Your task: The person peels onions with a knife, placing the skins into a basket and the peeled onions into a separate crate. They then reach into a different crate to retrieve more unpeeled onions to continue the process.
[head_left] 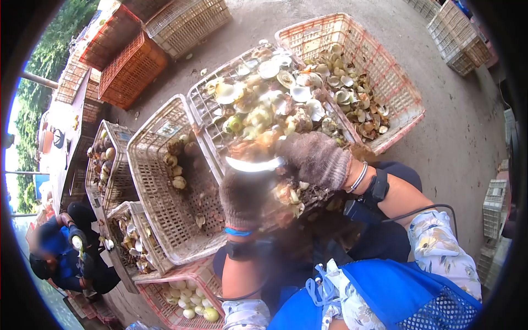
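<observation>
Gripping with the right hand (318,159), closed inside a brown knitted glove, a curved, shiny knife (254,164), its blade turned toward the left and lying just beyond the left hand (241,201). Around that left hand, a similar glove, too blurred to tell as open or closed, or as holding anything. Directly beyond both hands, a messy heap of onion scraps (264,113), white, yellow and brown, spread over a slatted crate (205,114). Beyond the right hand, a reddish-white crate (397,82) with many loose peels (360,104) inside. To the left of the left hand, a deep pale crate (151,176) with a few brownish onions (176,168) at one side. Nearer the body and lower left, a pink crate (149,291) of pale, peeled onions (190,300). (Farther left, another person (69,253) in blue and dark clothing, bent over.)
</observation>
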`<state>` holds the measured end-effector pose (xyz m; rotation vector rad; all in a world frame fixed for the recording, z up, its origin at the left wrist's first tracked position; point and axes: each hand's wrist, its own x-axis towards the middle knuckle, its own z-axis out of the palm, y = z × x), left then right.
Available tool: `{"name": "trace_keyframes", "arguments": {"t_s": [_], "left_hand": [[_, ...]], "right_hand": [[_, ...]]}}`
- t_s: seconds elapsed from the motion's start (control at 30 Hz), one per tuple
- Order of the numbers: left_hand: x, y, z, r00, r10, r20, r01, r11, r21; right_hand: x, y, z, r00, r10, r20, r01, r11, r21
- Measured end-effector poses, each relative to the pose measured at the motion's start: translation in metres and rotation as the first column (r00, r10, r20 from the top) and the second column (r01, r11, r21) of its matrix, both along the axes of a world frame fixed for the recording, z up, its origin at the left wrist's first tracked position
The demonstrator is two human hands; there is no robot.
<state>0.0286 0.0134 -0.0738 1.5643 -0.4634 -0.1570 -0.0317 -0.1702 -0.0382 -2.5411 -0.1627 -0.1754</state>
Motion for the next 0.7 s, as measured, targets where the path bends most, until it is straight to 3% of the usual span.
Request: {"name": "trace_keyframes", "arguments": {"t_s": [0.07, 0.1, 0.13, 0.2, 0.23, 0.27, 0.3, 0.33, 0.37, 0.4, 0.47, 0.5, 0.53, 0.6, 0.63, 0.7], "left_hand": [[0.006, 0.018, -0.019, 0.976, -0.219, 0.008, 0.191, 0.869, 0.456], [-0.003, 0.015, -0.005, 0.970, -0.144, -0.197, 0.190, 0.953, 0.238], [-0.005, 0.016, 0.001, 0.970, -0.145, -0.195, 0.190, 0.952, 0.238], [-0.007, 0.020, 0.016, 0.883, -0.183, -0.432, 0.073, 0.963, -0.258], [-0.005, 0.021, 0.029, 0.781, -0.397, -0.483, 0.090, 0.835, -0.542], [-0.007, 0.014, 0.041, 0.787, -0.390, -0.478, 0.080, 0.832, -0.548], [-0.010, 0.007, 0.051, 0.821, -0.290, -0.492, 0.031, 0.883, -0.469], [-0.011, 0.001, 0.058, 0.847, -0.195, -0.495, -0.015, 0.921, -0.389], [-0.010, -0.003, 0.061, 0.887, -0.190, -0.421, 0.031, 0.934, -0.356], [-0.008, -0.003, 0.054, 0.884, -0.199, -0.423, 0.037, 0.932, -0.361], [-0.004, -0.004, 0.041, 0.993, -0.101, 0.063, 0.093, 0.988, 0.123], [-0.010, -0.005, 0.053, 0.798, -0.287, -0.530, 0.036, 0.901, -0.433], [-0.010, -0.004, 0.051, 0.797, -0.286, -0.532, 0.035, 0.901, -0.432], [-0.007, -0.002, 0.047, 0.884, -0.276, -0.379, 0.226, 0.959, -0.172], [-0.006, -0.002, 0.048, 0.913, -0.200, -0.357, 0.204, 0.979, -0.027], [-0.007, -0.004, 0.053, 0.911, -0.210, -0.355, 0.215, 0.976, -0.026]], "right_hand": [[0.000, -0.013, -0.011, 1.000, -0.007, 0.022, 0.009, 0.997, -0.081], [0.010, -0.022, -0.020, 0.988, -0.119, -0.099, 0.115, 0.992, -0.045], [0.017, -0.034, -0.023, 0.867, -0.286, -0.409, 0.268, 0.958, -0.101], [0.009, -0.048, -0.024, 0.899, -0.356, -0.256, 0.331, 0.934, -0.133], [0.006, -0.049, -0.019, 0.902, -0.348, -0.255, 0.321, 0.936, -0.142], [0.003, -0.043, 0.001, 0.869, -0.339, -0.360, 0.398, 0.912, 0.103], [-0.001, -0.033, 0.013, 0.832, -0.304, -0.464, 0.484, 0.807, 0.339], [-0.005, -0.023, 0.016, 0.829, -0.309, -0.466, 0.490, 0.802, 0.342], [-0.008, -0.013, 0.019, 0.886, -0.166, -0.433, 0.433, 0.633, 0.642], [-0.009, -0.008, 0.022, 0.937, -0.043, -0.347, 0.337, 0.383, 0.860], [-0.007, -0.004, 0.025, 0.988, -0.079, -0.134, 0.153, 0.666, 0.730], [-0.007, -0.003, 0.023, 0.987, -0.082, -0.138, 0.157, 0.665, 0.730], [-0.006, -0.001, 0.021, 0.990, -0.031, -0.141, 0.129, 0.621, 0.773], [-0.005, 0.001, 0.017, 0.988, 0.069, -0.136, 0.081, 0.519, 0.851], [-0.005, -0.003, 0.020, 0.986, 0.077, -0.147, 0.072, 0.597, 0.799], [-0.004, -0.005, 0.015, 0.986, 0.090, -0.141, 0.051, 0.640, 0.766]]}}
